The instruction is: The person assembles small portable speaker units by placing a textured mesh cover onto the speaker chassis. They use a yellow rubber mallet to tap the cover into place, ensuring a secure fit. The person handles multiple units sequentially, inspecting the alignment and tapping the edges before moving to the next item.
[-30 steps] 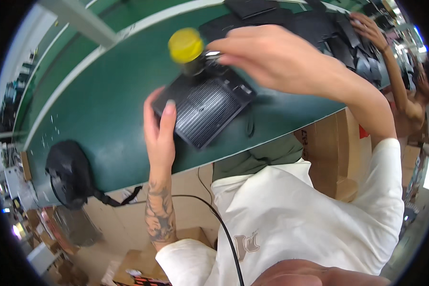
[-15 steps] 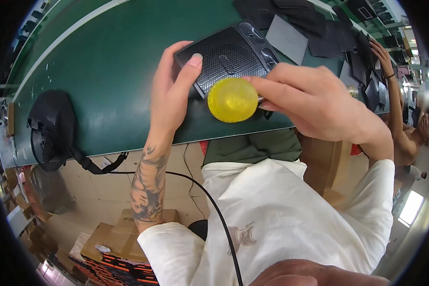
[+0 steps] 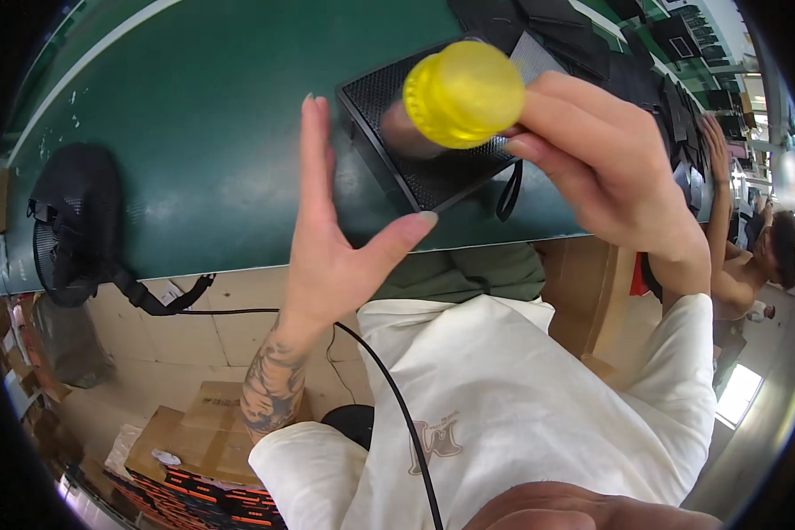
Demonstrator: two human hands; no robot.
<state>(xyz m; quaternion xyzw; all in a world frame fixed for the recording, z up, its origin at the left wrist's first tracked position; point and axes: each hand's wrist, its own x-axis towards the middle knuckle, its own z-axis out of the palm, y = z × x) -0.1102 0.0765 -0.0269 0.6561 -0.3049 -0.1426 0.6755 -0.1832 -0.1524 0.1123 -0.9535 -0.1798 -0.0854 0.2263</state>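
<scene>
A black box-shaped device (image 3: 389, 102), with a mesh face and a dark rim, lies aslant at the table's near side. A black wrist strap (image 3: 510, 192) hangs from its near right side. My left hand (image 3: 327, 238) is open beside the device, fingers stretched away from me. Its thumb points to the device's near corner; I cannot tell whether they touch. My right hand (image 3: 596, 150) is closed on a tool with a round, translucent yellow head (image 3: 468, 93), which hides much of the mesh face. The tool's grip is hidden in my fingers.
Several flat black panels (image 3: 574, 40) lie piled at the far right of the green table (image 3: 203, 132). A black mesh bag (image 3: 79, 212) with a strap sits at the left. Another person's hand (image 3: 715, 146) rests near the panels. Cardboard boxes (image 3: 208, 424) stand below, and a black cable (image 3: 380, 362) crosses my front.
My left hand has let go of the device and opened out. The device has turned and lies lower on the table. My right hand has raised the yellow-headed tool up and over it.
</scene>
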